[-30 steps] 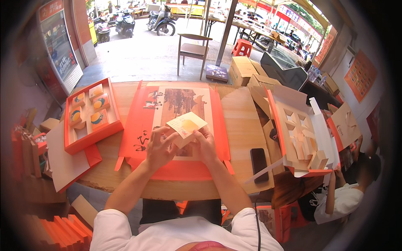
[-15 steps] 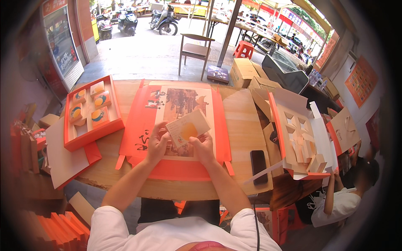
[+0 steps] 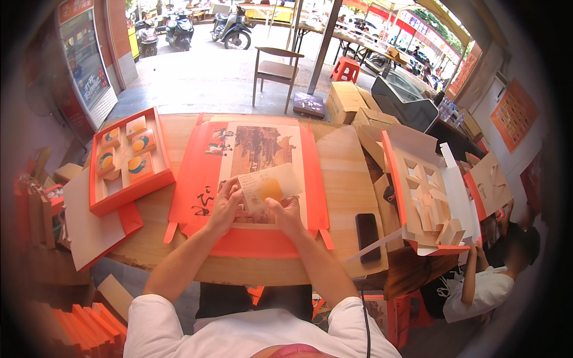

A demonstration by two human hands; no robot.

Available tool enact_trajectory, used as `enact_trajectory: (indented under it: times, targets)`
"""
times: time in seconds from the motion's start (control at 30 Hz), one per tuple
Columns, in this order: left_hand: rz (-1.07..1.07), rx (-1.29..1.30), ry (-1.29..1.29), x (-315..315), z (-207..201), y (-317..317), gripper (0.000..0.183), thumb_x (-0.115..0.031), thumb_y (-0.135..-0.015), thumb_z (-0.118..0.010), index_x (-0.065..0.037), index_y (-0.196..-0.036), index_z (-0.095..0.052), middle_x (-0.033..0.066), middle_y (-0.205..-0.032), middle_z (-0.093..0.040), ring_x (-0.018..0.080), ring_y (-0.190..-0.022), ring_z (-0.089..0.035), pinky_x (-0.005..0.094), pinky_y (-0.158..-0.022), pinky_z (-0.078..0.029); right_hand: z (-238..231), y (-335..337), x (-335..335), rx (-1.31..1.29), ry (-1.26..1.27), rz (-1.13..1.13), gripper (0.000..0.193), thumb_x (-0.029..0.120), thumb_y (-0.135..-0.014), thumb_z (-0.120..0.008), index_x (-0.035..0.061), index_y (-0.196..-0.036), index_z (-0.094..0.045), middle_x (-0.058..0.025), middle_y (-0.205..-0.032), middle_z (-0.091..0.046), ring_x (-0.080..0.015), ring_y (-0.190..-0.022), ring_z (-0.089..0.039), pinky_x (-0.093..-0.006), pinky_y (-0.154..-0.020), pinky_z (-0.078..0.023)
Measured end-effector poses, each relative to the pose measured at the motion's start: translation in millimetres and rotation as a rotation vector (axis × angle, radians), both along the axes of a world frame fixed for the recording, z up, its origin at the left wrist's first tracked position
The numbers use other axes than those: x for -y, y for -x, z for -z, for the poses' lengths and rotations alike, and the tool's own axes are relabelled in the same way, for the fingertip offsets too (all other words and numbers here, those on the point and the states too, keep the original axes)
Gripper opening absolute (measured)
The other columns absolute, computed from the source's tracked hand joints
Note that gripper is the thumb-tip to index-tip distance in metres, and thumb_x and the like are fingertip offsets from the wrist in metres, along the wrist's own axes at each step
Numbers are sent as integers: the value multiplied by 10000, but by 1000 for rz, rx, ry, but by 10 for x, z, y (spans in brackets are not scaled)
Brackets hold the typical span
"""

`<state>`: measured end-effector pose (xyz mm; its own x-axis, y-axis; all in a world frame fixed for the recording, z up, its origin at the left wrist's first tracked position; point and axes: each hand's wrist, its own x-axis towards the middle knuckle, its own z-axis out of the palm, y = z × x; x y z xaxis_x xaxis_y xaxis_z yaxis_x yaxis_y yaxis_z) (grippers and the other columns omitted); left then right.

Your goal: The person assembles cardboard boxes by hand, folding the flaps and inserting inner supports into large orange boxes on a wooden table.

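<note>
Cream card with an orange disc, held up over a flat orange box blank.
From the left, an open orange tray [image 3: 128,160] of round cakes sits aside on the wooden table [image 3: 346,161]. The left hand [image 3: 225,204] pinches the small card packet [image 3: 268,188] at its left edge and the right hand [image 3: 285,210] grips its lower edge, both lifting it just above the box blank [image 3: 203,173], likely for folding. Its long axis runs left to right, rising rightward. A black phone [image 3: 368,236] lies further right.
</note>
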<state>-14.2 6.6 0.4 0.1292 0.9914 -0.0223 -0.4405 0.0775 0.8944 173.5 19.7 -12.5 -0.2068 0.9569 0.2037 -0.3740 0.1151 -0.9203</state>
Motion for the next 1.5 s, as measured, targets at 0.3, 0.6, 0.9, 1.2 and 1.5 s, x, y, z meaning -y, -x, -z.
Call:
enact_trajectory:
  times: [0.3,0.6,0.9,1.2,1.5]
  targets:
    - [234,-222,-133,49,-136,70,481,-101,-969,-584,-87,-1399,-370,101,-1235,-552,189,-1114,-613,359,-856,-596,-46,-8,16,-57,-87,104,137,143,-937,-676,7,-948,-684,-18,-888,-699,-63,-790,-629,-244,-665,-512]
    - [215,-182,-65,70,-144,-21,534,-7,-903,-509,-83,-1406,-346,117,-1258,-534,188,-1120,-597,351,-895,-561,-38,-24,-7,94,-114,223,186,166,-946,-675,-19,-942,-698,-25,-860,-706,-62,-753,-621,-233,-635,-501]
    - [179,-49,-27,26,-70,-23,521,-5,-897,-471,-86,-1400,-364,102,-1296,-520,176,-1139,-596,327,-938,-549,-54,-16,-6,115,-160,297,245,224,-942,-684,-19,-916,-701,-23,-806,-704,-53,-714,-617,-235,-605,-493]
    - [138,-102,-106,48,-44,-50,491,-68,-921,-514,-89,-1386,-358,92,-1261,-537,179,-1123,-598,355,-906,-564,-105,8,25,167,-246,345,255,225,-951,-666,-13,-868,-707,-33,-773,-710,-49,-690,-622,-247,-578,-489]
    - [126,-181,-231,107,-102,-117,598,-92,-920,-599,-90,-1437,-297,96,-1253,-528,184,-1121,-587,339,-899,-555,-118,29,33,190,-288,408,244,211,-952,-659,-12,-866,-709,-32,-737,-700,-74,-673,-630,-265,-584,-494]
